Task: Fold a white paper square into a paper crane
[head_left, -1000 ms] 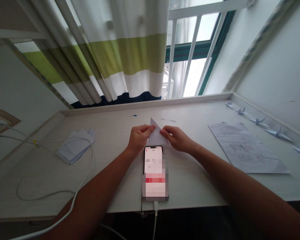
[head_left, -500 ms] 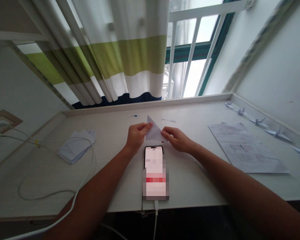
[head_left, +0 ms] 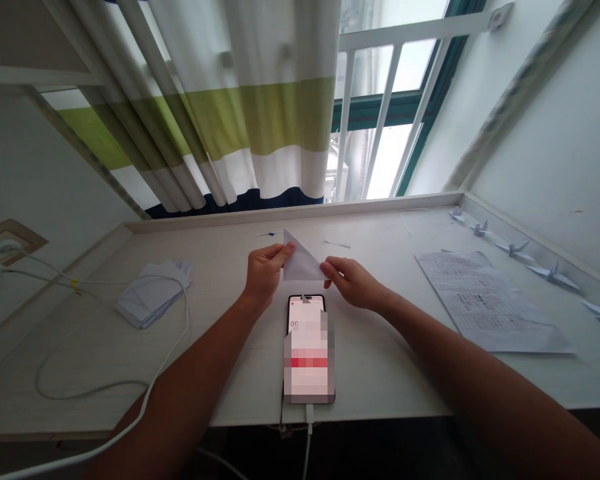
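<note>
Between my hands, a white sheet of paper folded into a triangle [head_left: 301,261] is held up over the desk, just beyond the phone. My left hand [head_left: 267,270] pinches its left edge between thumb and fingers. At the right corner, my right hand [head_left: 349,279] grips the paper with thumb and forefinger. The phone [head_left: 310,373] lies face up below the paper, its screen lit and partly blurred, with a white cable [head_left: 309,417] plugged into its near end.
A pile of white paper [head_left: 153,297] lies on the left, crossed by a looping white cable [head_left: 186,313]. On the right are a written sheet [head_left: 490,300] and several folded paper cranes [head_left: 515,249] along the wall. Small thin items [head_left: 271,234] lie near the back ledge [head_left: 230,219].
My left hand has shifted slightly left, and more of the paper triangle shows between my hands. Both hands still hold it. The camera view has moved slightly.
</note>
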Demonstrator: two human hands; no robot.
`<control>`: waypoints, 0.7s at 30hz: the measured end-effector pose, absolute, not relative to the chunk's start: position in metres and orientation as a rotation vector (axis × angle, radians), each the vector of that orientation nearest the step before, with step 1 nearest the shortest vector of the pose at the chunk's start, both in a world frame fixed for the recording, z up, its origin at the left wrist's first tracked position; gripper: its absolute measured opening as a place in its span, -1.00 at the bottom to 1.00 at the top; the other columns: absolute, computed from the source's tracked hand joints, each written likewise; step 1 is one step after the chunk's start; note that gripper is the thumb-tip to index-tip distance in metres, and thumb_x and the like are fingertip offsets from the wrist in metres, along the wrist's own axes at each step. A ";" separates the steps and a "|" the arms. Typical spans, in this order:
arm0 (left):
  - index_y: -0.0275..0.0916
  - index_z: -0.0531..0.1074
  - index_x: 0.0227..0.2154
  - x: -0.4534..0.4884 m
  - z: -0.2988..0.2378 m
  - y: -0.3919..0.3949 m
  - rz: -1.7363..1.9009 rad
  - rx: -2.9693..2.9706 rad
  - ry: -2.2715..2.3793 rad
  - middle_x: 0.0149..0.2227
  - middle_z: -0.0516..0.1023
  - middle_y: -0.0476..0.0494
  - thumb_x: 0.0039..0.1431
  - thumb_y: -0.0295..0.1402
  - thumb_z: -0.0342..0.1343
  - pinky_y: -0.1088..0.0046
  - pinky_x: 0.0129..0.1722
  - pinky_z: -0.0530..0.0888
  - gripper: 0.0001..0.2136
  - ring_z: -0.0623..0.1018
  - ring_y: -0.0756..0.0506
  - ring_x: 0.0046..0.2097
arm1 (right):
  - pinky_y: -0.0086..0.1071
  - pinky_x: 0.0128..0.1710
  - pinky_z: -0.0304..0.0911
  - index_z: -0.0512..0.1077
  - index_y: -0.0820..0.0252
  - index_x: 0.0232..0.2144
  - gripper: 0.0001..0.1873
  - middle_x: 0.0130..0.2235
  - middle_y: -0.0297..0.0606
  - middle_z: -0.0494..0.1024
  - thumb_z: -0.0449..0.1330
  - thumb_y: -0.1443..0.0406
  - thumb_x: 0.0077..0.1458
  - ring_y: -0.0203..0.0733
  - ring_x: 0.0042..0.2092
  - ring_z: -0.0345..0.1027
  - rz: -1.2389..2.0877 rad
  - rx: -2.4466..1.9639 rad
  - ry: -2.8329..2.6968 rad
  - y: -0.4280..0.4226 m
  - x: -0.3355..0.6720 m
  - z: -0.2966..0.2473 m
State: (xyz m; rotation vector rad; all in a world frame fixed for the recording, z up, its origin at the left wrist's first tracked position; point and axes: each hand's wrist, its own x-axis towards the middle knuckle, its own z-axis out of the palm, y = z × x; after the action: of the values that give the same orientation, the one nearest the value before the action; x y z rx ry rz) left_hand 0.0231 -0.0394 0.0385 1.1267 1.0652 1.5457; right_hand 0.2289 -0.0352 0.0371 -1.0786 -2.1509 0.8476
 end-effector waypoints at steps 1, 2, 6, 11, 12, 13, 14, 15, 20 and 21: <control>-0.25 0.58 -0.59 0.022 0.039 -0.039 1.550 1.133 1.071 -0.56 0.43 0.01 -0.03 -0.09 0.46 0.50 -0.45 0.32 -0.67 0.34 0.04 -0.47 | -0.27 -0.28 0.22 0.33 0.11 -0.45 -0.54 -0.42 -0.24 0.56 -0.06 0.06 0.47 -0.15 -0.35 0.40 0.803 -1.081 -2.174 -0.035 0.229 0.037; -0.25 0.58 -0.59 0.022 0.039 -0.038 1.549 1.141 1.078 -0.56 0.43 0.01 -0.02 -0.08 0.46 0.50 -0.45 0.32 -0.66 0.34 0.04 -0.47 | -0.27 -0.28 0.21 0.31 0.11 -0.45 -0.53 -0.44 -0.26 0.54 -0.07 0.07 0.47 -0.16 -0.37 0.38 0.761 -1.078 -2.190 -0.034 0.229 0.037; -0.26 0.64 -0.49 0.020 0.041 -0.036 1.534 1.116 1.128 -0.48 0.55 -0.06 -0.04 -0.03 0.46 0.46 -0.41 0.39 -0.65 0.44 -0.01 -0.41 | -0.27 -0.31 0.19 0.29 0.10 -0.45 -0.55 -0.47 -0.28 0.50 -0.06 0.07 0.47 -0.17 -0.40 0.36 0.684 -1.065 -2.191 -0.030 0.234 0.034; -0.26 0.67 -0.44 0.018 0.038 -0.031 1.552 1.015 1.179 -0.45 0.59 -0.08 -0.17 0.01 0.50 0.48 -0.41 0.40 -0.59 0.47 -0.01 -0.40 | -0.24 -0.26 0.27 0.37 0.12 -0.37 -0.62 -0.38 -0.22 0.56 -0.02 0.09 0.45 -0.12 -0.32 0.42 0.654 -1.118 -2.045 -0.027 0.239 0.031; -0.27 0.67 -0.44 0.019 0.036 -0.031 1.530 1.016 1.164 -0.45 0.59 -0.07 -0.17 0.01 0.50 0.48 -0.41 0.40 -0.58 0.47 -0.01 -0.40 | -0.24 -0.26 0.30 0.42 0.13 -0.27 -0.67 -0.29 -0.17 0.60 0.02 0.08 0.43 -0.09 -0.24 0.46 0.667 -1.114 -1.999 -0.027 0.239 0.031; -0.27 0.68 -0.43 0.021 0.034 -0.032 1.501 1.021 1.142 -0.44 0.60 -0.08 -0.17 0.01 0.50 0.47 -0.41 0.41 -0.58 0.47 -0.01 -0.40 | -0.24 -0.25 0.34 0.45 0.13 -0.17 -0.69 -0.19 -0.12 0.61 0.06 0.06 0.41 -0.06 -0.17 0.48 0.694 -1.104 -1.959 -0.028 0.238 0.031; -0.27 0.68 -0.42 0.024 0.033 -0.033 1.480 1.024 1.122 -0.44 0.61 -0.08 -0.15 0.01 0.50 0.47 -0.40 0.41 -0.58 0.47 -0.01 -0.41 | -0.24 -0.24 0.37 0.46 0.13 -0.07 -0.68 -0.10 -0.10 0.62 0.10 0.04 0.39 -0.03 -0.10 0.49 0.737 -1.084 -1.927 -0.029 0.237 0.031; -0.27 0.68 -0.42 0.027 0.031 -0.035 1.457 1.036 1.107 -0.45 0.60 -0.07 -0.13 0.01 0.49 0.47 -0.42 0.39 -0.58 0.45 0.00 -0.42 | -0.23 -0.21 0.40 0.46 0.12 -0.02 -0.64 -0.06 -0.09 0.62 0.14 0.01 0.36 -0.02 -0.06 0.50 0.792 -1.056 -1.904 -0.029 0.236 0.031; -0.28 0.66 -0.41 0.034 0.028 -0.043 1.316 1.158 1.023 -0.47 0.58 -0.07 0.00 0.02 0.43 0.48 -0.42 0.38 -0.60 0.44 0.01 -0.44 | -0.21 -0.23 0.44 0.53 0.16 -0.32 -0.55 -0.28 -0.19 0.63 0.30 -0.11 0.19 -0.09 -0.24 0.50 1.148 -0.928 -1.780 -0.028 0.232 0.027; -0.27 0.67 -0.39 0.034 0.029 -0.043 1.299 1.190 1.002 -0.45 0.59 -0.08 0.01 0.02 0.42 0.48 -0.40 0.39 -0.61 0.45 0.01 -0.43 | -0.22 -0.25 0.44 0.53 0.16 -0.34 -0.54 -0.30 -0.20 0.62 0.32 -0.12 0.15 -0.10 -0.27 0.49 1.200 -0.915 -1.735 -0.027 0.232 0.027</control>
State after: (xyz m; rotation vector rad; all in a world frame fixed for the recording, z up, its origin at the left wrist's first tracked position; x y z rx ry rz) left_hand 0.0341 -0.0432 0.0286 1.1900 1.0024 1.2986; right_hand 0.2320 -0.0270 0.0268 -0.9149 -1.7353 1.2001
